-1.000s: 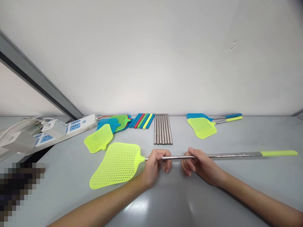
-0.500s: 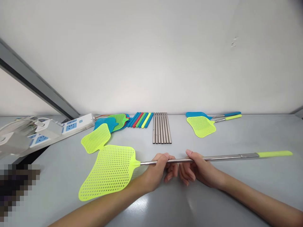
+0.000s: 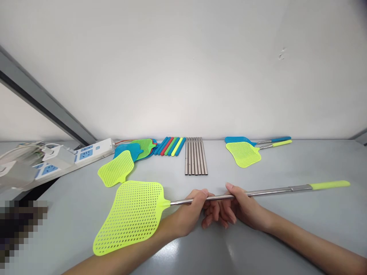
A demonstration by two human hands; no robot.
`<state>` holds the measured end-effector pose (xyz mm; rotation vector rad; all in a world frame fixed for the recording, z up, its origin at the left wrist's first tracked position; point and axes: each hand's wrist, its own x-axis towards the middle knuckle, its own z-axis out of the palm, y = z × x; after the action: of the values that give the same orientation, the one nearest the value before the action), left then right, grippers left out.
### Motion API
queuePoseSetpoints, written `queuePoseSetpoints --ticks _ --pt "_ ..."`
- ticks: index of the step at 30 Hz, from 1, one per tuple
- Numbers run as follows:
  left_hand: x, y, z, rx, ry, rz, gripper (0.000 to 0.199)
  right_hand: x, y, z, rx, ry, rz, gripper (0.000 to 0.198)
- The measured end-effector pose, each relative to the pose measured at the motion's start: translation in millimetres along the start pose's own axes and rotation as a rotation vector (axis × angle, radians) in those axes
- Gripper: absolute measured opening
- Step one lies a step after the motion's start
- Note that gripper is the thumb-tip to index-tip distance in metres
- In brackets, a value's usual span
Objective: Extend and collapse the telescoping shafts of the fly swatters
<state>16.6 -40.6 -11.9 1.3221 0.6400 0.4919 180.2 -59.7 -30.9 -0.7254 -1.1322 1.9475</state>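
Note:
A yellow-green fly swatter (image 3: 132, 214) with a long metal rod and a yellow-green grip lies across both my hands, above the table. My left hand (image 3: 192, 212) is closed on the rod near the swatter's head, thumb on top. Farther along the rod, my right hand (image 3: 243, 206) grips it with its thumb above and fingers curled below. The fingers of both hands meet or overlap under the rod. Swatter head and grip stick out at opposite ends, the head over my left forearm.
Behind my hands lie a row of metal tubes (image 3: 196, 156) and several coloured grips (image 3: 171, 146). Loose swatter heads (image 3: 116, 168) are piled at left, near a white power strip (image 3: 88, 152) with plugs. Two swatters (image 3: 243, 154) with rods and grips lie at back right.
My hands have come closer together along the rod. The swatter's head end has dropped slightly towards me, and its grip end has shifted a little to the left.

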Motion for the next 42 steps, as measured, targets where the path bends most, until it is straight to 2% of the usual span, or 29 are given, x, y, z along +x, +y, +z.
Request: queuePoseSetpoints --ticks 5,10,14,24,30,37,42 --pt "-2 1 2 0.002 0.054 -0.025 0.051 0 1 1 -0.019 0.006 -0.012 0.068" --pt "-1 -2 1 -0.066 -0.020 -0.077 0.052 -2 5 0 -0.030 0.015 0.047 0.071" --pt "0 -3 1 -0.070 -0.023 -0.080 0.053 -3 9 0 -0.063 0.023 0.108 0.073" --pt "-3 0 5 0.030 0.025 -0.120 0.053 -6 0 6 -0.201 0.068 0.179 0.073" --pt "-2 -8 5 0.089 0.065 -0.144 0.053 -6 -2 9 -0.234 0.089 0.207 0.072" --pt "-1 -8 9 0.023 0.043 -0.165 0.053 -5 0 7 -0.274 0.109 0.243 0.074" --pt "5 -11 12 -0.096 0.070 -0.109 0.053 0 -3 2 -0.209 0.046 0.264 0.073"
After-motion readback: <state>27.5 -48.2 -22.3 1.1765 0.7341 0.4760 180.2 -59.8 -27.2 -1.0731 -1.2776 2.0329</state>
